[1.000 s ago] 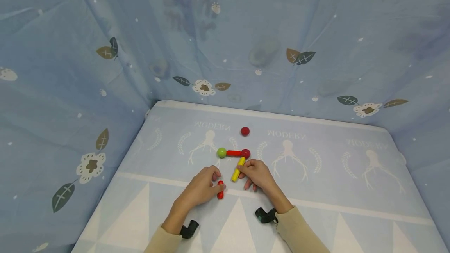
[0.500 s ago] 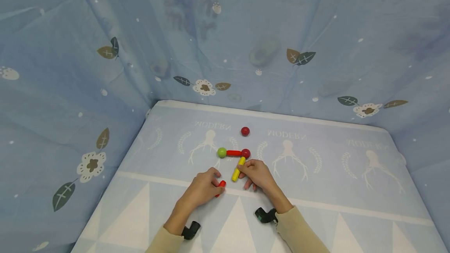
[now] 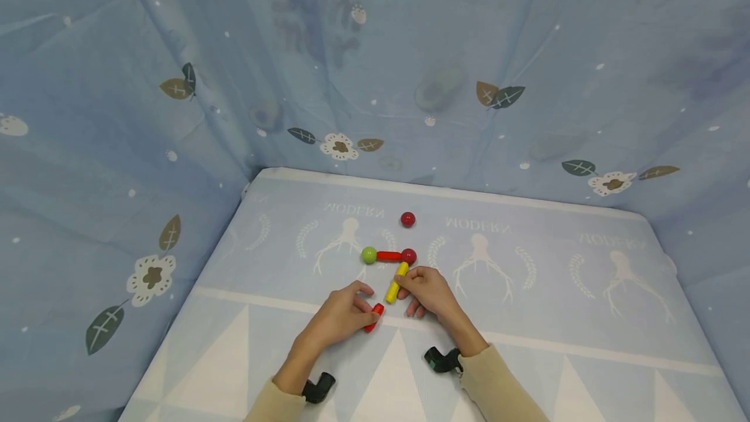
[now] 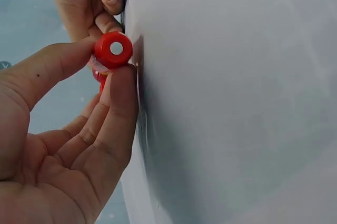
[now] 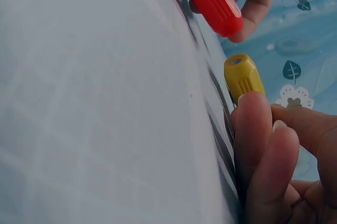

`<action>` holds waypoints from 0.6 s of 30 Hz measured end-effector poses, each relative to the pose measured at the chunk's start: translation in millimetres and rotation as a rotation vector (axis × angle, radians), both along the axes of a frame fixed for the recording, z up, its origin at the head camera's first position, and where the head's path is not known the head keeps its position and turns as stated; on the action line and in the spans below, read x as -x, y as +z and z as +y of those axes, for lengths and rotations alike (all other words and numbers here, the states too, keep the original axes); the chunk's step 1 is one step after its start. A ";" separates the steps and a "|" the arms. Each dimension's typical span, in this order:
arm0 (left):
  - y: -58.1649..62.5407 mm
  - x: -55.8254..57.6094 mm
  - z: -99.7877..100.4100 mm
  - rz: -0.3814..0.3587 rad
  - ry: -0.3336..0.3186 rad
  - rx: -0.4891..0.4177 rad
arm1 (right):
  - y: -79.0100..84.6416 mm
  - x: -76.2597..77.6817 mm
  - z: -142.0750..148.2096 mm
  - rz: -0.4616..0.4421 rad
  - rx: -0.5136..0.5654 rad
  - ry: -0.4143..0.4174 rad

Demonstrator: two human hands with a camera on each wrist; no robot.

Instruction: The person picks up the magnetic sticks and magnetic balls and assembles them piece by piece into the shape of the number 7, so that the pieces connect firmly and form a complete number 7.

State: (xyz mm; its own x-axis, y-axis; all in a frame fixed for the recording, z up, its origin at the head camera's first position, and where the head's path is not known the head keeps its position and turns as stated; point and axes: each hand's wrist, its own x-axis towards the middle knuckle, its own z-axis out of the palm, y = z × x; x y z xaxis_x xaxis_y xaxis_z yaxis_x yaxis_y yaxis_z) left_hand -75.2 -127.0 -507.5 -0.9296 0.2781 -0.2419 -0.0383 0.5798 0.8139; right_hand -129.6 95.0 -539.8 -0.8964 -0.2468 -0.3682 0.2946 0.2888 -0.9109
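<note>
Between thumb and fingers, my left hand [image 3: 340,314] pinches a short red rod [image 3: 374,318]. The left wrist view shows the rod's end [image 4: 116,49], round with a pale disc at its centre. My right hand [image 3: 431,293] pinches a yellow rod [image 3: 395,284], whose far end meets a dark red ball [image 3: 408,256]. From that ball another red rod [image 3: 388,256] runs left to a green ball [image 3: 368,254]. In the right wrist view the red rod [image 5: 213,3] is tilted, a small gap from the yellow rod's near end [image 5: 240,66].
A loose red ball [image 3: 407,219] lies behind the joined pieces. The table [image 3: 527,318] wears a pale patterned cloth, and blue printed curtains [image 3: 375,70] rise at its back and sides. A black wrist device [image 3: 442,359] sits by the right sleeve.
The red rod in my left hand has turned from pointing straight away to slanting right, and has shifted right, closer to the yellow rod. My right hand and the yellow rod have stayed put.
</note>
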 end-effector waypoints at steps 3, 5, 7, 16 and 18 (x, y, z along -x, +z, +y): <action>-1.8 0.4 3.2 -0.008 -0.001 -0.011 | -0.6 0.4 0.1 -0.005 0.004 0.000; -2.8 0.5 5.7 -0.007 0.001 -0.020 | -0.8 0.8 0.2 -0.011 0.005 -0.003; -3.4 0.6 8.2 -0.006 0.006 -0.025 | -0.5 0.9 0.4 -0.013 0.006 -0.004; -5.3 2.3 13.2 0.007 0.018 -0.040 | -1.2 0.8 0.5 0.003 0.016 0.000; -5.8 2.4 13.2 0.006 0.018 -0.043 | -2.0 0.9 0.6 0.007 0.016 0.000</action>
